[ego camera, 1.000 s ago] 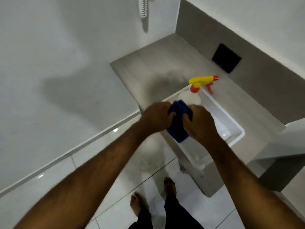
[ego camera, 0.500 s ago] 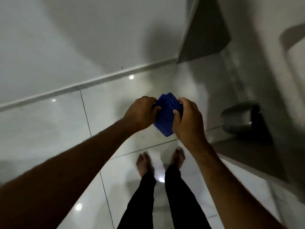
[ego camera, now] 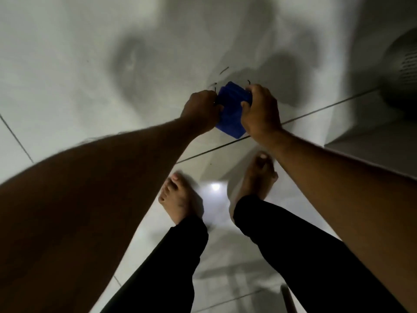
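A folded blue cloth (ego camera: 232,109) hangs in front of me at the middle of the head view, held between both hands above the floor. My left hand (ego camera: 202,109) grips its left edge with curled fingers. My right hand (ego camera: 259,111) grips its right side, thumb over the front. The cloth's lower corner points down past my wrists.
Glossy white floor tiles (ego camera: 67,75) with dark grout lines lie below. My bare feet (ego camera: 178,199) and black trouser legs stand on them. A white ledge (ego camera: 372,143) and a rounded grey fixture (ego camera: 404,64) are at the right. A few dark hairs (ego camera: 224,70) lie on the floor.
My view has swung away from the counter, the white tub and the spray bottle, down to the floor. Both hands kept hold of the blue cloth throughout.
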Demonstrator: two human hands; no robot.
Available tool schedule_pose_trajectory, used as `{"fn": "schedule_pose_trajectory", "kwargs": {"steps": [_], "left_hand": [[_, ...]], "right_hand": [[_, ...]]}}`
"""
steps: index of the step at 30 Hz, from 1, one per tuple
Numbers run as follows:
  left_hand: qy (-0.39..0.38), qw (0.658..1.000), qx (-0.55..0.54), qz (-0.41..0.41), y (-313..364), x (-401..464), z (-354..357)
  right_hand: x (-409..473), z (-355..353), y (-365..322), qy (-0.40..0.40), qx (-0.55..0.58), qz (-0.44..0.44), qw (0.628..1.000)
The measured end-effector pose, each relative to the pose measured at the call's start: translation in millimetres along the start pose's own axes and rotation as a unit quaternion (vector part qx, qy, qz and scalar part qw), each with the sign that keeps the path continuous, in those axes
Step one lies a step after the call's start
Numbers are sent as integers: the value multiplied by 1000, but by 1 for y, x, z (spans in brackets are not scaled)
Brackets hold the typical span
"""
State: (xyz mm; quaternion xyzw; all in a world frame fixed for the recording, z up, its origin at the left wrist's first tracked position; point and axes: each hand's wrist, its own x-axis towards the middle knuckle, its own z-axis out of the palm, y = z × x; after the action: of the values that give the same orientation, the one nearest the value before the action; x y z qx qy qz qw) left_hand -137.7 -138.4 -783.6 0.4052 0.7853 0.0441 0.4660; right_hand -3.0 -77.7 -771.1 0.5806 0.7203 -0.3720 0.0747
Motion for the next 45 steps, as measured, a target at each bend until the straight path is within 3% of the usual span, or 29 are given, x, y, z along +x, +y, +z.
{"fn": "schedule_pose_trajectory", "kwargs": {"steps": [4, 8, 9, 12, 13, 16, 18, 19, 20, 22, 23, 24, 25, 28, 29, 30, 31, 32, 33, 35, 36, 37, 39, 40, 41, 43, 45], "left_hand": [[66, 994, 66, 60, -20, 14, 13], [146, 966, 180, 118, -70, 4, -15], [140, 959, 215, 123, -90, 1, -26], [76, 950, 290, 91, -149, -16, -48], [43, 949, 306, 72, -163, -22, -51], [-43, 943, 329, 27, -188, -28, -45], [-41, 942, 331, 26, -197, -25, -39], [-37, 942, 333, 31, -200, -24, -38], [-39, 941, 333, 35, -200, -24, -38], [-45, 942, 330, 34, -197, -25, -40], [-44, 943, 328, 28, -195, -26, -42], [-42, 945, 324, 22, -193, -27, -43], [-39, 946, 321, 20, -192, -26, -42], [-31, 944, 327, 30, -196, -24, -42], [-32, 943, 330, 32, -198, -25, -43], [-35, 943, 329, 32, -200, -25, -44], [-38, 944, 327, 31, -200, -25, -44], [-42, 945, 321, 30, -199, -25, -45], [-43, 947, 317, 29, -199, -25, -45], [-36, 948, 315, 30, -201, -25, -47], [-34, 948, 315, 34, -203, -25, -47], [-33, 948, 313, 40, -204, -25, -47], [-28, 950, 309, 44, -209, -24, -46], [-29, 950, 307, 42, -211, -25, -46], [-29, 951, 305, 42, -213, -25, -46], [-25, 951, 305, 47, -211, -26, -46], [-23, 951, 303, 51, -210, -27, -47]], "right_hand": [[16, 24, 21, 23, -57, -8, 998], [8, 32, 23, 177, -146, -3, 973], [4, 39, 21, 160, -155, -35, 974], [-15, 65, 29, -39, -245, -123, 961], [-11, 67, 38, -67, -278, -128, 950], [36, 67, 33, 9, -266, -115, 957], [63, 75, 7, 52, -234, -94, 966], [63, 83, -2, 41, -247, -139, 958], [53, 92, 0, 12, -281, -228, 932], [24, 89, 39, -79, -361, -449, 813], [27, 68, 57, -126, -392, -515, 751], [42, 47, 71, -124, -416, -554, 710], [62, 34, 74, -100, -435, -543, 711], [94, 39, 26, 23, -364, -277, 889], [83, 59, 7, 34, -336, -228, 913], [62, 84, -2, 29, -330, -249, 910], [34, 107, 0, -9, -341, -329, 881], [8, 116, 9, -76, -353, -430, 828], [-1, 112, 21, -144, -376, -521, 753], [23, 92, 35, -174, -400, -643, 630], [40, 91, 30, -149, -408, -660, 613], [52, 94, 22, -117, -402, -643, 641], [42, 120, -7, -59, -379, -533, 754], [23, 137, -19, -46, -359, -487, 795], [1, 152, -22, -47, -348, -471, 809], [-27, 155, -8, -117, -350, -537, 758], [-9, 126, 14, -181, -381, -648, 634]]}}
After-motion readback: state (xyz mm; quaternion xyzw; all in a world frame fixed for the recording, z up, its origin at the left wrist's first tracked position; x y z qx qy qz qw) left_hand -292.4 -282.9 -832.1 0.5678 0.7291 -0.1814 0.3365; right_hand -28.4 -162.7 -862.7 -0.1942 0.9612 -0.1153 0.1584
